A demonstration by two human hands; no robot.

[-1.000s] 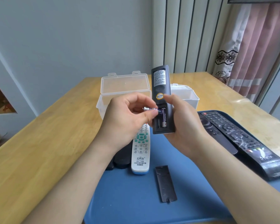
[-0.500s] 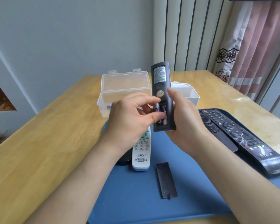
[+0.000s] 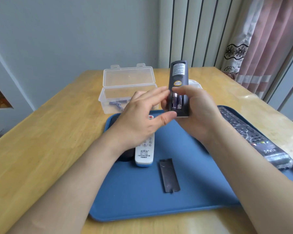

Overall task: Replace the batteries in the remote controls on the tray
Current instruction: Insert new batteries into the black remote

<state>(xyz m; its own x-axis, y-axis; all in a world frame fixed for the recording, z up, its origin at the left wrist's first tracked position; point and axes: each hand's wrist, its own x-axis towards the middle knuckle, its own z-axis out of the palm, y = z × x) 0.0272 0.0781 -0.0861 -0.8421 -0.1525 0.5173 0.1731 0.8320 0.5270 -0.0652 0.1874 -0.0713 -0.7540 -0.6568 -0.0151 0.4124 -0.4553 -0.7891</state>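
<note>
My right hand [image 3: 198, 114] grips a dark remote [image 3: 178, 76] upright above the blue tray [image 3: 142, 200], back side toward me. Its battery bay is uncovered and two purple batteries [image 3: 176, 103] sit inside. My left hand [image 3: 140, 120] hovers just left of the bay with fingers spread and relaxed, holding nothing, thumb near the remote's lower end. The remote's dark cover [image 3: 169, 175] lies flat on the tray. A white remote [image 3: 145, 152] lies on the tray under my left hand.
An open clear plastic box [image 3: 128, 86] with several batteries [image 3: 117, 103] stands on the wooden table [image 3: 41, 141] behind the tray. A long black remote in plastic wrap [image 3: 254, 135] lies along the tray's right side. A small dark object [image 3: 125, 156] lies left of the white remote.
My left hand has pushed the battery into the bay and let go; its fingers have straightened and drawn slightly back. The remote has tilted a little in my right hand.
</note>
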